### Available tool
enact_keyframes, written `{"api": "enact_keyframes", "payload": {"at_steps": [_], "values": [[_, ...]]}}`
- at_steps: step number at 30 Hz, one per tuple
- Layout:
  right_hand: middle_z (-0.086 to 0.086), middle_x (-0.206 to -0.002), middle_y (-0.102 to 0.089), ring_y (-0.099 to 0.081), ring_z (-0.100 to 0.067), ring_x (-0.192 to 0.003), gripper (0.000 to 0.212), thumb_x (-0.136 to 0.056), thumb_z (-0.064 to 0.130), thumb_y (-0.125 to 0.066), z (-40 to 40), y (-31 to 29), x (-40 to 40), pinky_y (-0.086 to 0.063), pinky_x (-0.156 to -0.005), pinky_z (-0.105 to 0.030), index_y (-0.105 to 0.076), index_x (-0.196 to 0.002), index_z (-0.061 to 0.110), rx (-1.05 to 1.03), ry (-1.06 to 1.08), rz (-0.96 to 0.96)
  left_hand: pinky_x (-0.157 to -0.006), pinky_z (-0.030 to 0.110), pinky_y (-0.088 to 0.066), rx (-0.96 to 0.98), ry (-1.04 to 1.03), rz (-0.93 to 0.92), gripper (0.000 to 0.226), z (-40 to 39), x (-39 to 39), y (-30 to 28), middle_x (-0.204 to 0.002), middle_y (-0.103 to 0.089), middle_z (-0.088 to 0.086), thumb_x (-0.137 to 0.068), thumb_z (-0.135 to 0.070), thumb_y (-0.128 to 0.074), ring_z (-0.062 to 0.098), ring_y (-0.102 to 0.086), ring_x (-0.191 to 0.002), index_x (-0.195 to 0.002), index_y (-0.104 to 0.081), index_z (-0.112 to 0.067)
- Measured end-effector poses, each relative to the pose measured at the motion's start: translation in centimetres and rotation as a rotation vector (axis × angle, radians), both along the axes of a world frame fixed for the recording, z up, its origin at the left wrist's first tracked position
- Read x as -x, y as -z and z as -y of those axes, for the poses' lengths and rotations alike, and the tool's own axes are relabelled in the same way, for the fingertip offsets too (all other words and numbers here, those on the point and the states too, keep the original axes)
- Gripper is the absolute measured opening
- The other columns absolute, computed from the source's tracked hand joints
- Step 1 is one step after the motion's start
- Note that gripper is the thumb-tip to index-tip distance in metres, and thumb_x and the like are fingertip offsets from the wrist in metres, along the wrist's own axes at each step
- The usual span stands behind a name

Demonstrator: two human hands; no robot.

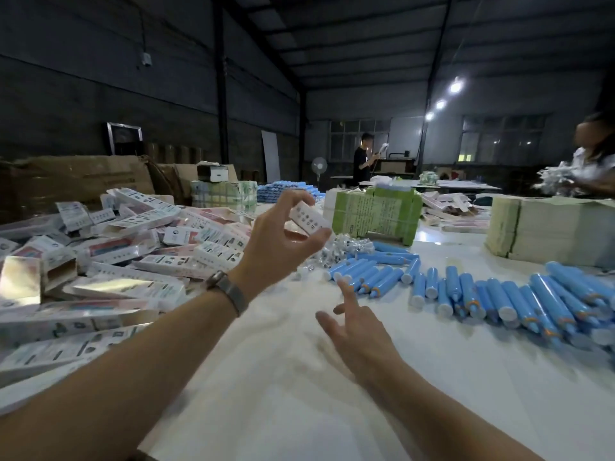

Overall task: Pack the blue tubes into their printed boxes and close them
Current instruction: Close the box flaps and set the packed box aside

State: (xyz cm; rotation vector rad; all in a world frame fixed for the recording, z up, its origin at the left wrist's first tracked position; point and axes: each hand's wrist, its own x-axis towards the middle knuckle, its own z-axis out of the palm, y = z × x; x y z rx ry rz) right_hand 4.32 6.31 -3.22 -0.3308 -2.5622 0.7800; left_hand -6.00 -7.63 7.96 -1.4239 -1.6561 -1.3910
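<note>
Head view, entries left to right. Heap of white printed cardboard boxes [109,247]: piled loose to the left of the left hand, several with end flaps open, seemingly the packed or waiting stock. Left hand [283,241]: raised above the white tabletop [266,377], grey watch strap on the wrist, fingers curled and pinching one small white printed box [311,218] by its near end, seemingly held up ready to take a tube. Right hand [356,327]: low over the tabletop, holding nothing, fingers spread and pointing toward the tubes, likely reaching for one. Blue plastic tubes with pale caps [499,294]: lying in a loose row just beyond and to the right of the right hand, within easy reach. Green-wrapped paper bundles [376,211]: beyond both hands.
</note>
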Motion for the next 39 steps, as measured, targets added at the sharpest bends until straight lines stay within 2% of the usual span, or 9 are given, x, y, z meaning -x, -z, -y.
{"api": "enact_keyframes", "payload": {"at_steps": [5,8,11,14,18,23,32,35,39], "values": [[-0.003,-0.101,-0.074,-0.069,-0.019,-0.093,0.078,-0.080,0.071,-0.043,-2.0,-1.7,-1.6,-0.049,-0.074,-0.034,-0.041,-0.143,0.025,0.934,0.049,-0.432,-0.074,0.047,-0.060,0.032,0.140,0.209,0.032,-3.7,-4.7,6.6,-0.110,-0.058,0.005,-0.073,-0.015,-0.077,0.013,-0.063,-0.100,-0.098,-0.057,-0.016],[0.003,-0.103,-0.072,-0.071,-0.016,-0.089,0.060,-0.097,0.037,-0.056,-2.3,-1.6,-2.3,-0.051,-0.060,-0.025,-0.031,-0.150,0.028,1.018,0.087,-0.448,-0.071,0.031,-0.055,0.136,0.177,0.255,0.023,-5.2,-5.8,8.5,-0.099,-0.056,-0.003,-0.071,-0.032,-0.076,0.010,-0.059,-0.097,-0.081,-0.060,-0.020],[0.001,-0.113,-0.068,-0.072,-0.017,-0.089,0.072,-0.095,0.013,-0.062,-2.4,-1.6,-2.4,-0.056,-0.061,-0.028,-0.024,-0.154,0.029,1.052,0.043,-0.474,-0.065,0.038,-0.053,0.046,0.160,0.469,0.024,-6.1,-5.6,8.4,-0.086,-0.058,-0.001,-0.075,-0.040,-0.071,0.014,-0.059,-0.080,-0.078,-0.054,-0.023],[0.002,-0.121,-0.063,-0.070,-0.012,-0.088,0.060,-0.094,0.008,-0.064,-2.0,-1.5,-2.0,-0.057,-0.066,-0.024,-0.040,-0.144,0.030,0.852,0.033,-0.441,-0.083,0.047,-0.057,-0.016,0.018,0.582,0.040,-6.1,-5.0,9.3,-0.110,-0.054,0.002,-0.077,-0.034,-0.077,0.021,-0.060,-0.100,-0.105,-0.049,-0.029],[-0.001,-0.114,-0.067,-0.068,-0.022,-0.097,0.055,-0.093,-0.005,-0.056,-0.8,-0.9,-1.5,-0.059,-0.084,-0.045,-0.056,-0.126,0.039,0.703,-0.079,-0.460,-0.085,0.036,-0.060,-0.016,0.184,0.690,0.059,-6.1,-4.1,10.2,-0.115,-0.069,-0.002,-0.079,-0.027,-0.082,0.013,-0.071,-0.101,-0.124,-0.044,-0.028],[0.017,-0.100,-0.069,-0.062,-0.010,-0.090,0.051,-0.084,-0.005,-0.052,-1.9,-0.7,-1.1,-0.050,-0.078,-0.017,-0.068,-0.102,0.040,0.609,-0.024,-0.410,-0.066,0.007,-0.049,-0.100,-0.142,0.550,0.052,-5.3,-2.8,9.8,-0.095,-0.063,-0.024,-0.078,-0.014,-0.080,-0.019,-0.060,-0.080,-0.118,-0.047,-0.023],[-0.003,-0.147,-0.039,-0.033,-0.029,-0.135,0.048,-0.097,0.023,-0.044,-10.2,-2.4,2.3,-0.035,-0.105,-0.042,-0.042,-0.144,0.036,-0.260,0.367,0.222,-0.068,0.023,-0.054,-0.232,-0.030,0.674,0.039,-6.0,-3.1,10.1,-0.090,-0.070,-0.018,-0.086,-0.030,-0.075,-0.004,-0.066,-0.075,-0.110,-0.044,-0.029],[0.001,-0.142,-0.043,-0.037,-0.030,-0.129,0.042,-0.095,0.021,-0.043,-11.7,-2.3,3.6,-0.040,-0.091,-0.043,-0.049,-0.135,0.032,-0.518,0.341,0.360,-0.068,0.023,-0.050,-0.231,-0.009,0.708,0.005,-6.2,-2.6,10.5,-0.089,-0.068,-0.029,-0.100,-0.040,-0.048,-0.005,-0.064,-0.076,-0.103,-0.043,-0.040],[0.002,-0.123,-0.059,-0.047,-0.025,-0.115,0.021,-0.094,0.022,-0.049,-13.1,-3.1,5.4,-0.043,-0.078,-0.036,-0.055,-0.114,0.027,-0.699,0.278,0.325,-0.074,0.036,-0.051,-0.257,-0.122,0.681,0.009,-6.4,-1.9,10.3,-0.088,-0.067,-0.016,-0.106,-0.031,-0.044,0.000,-0.063,-0.077,-0.099,-0.042,-0.035]]}}
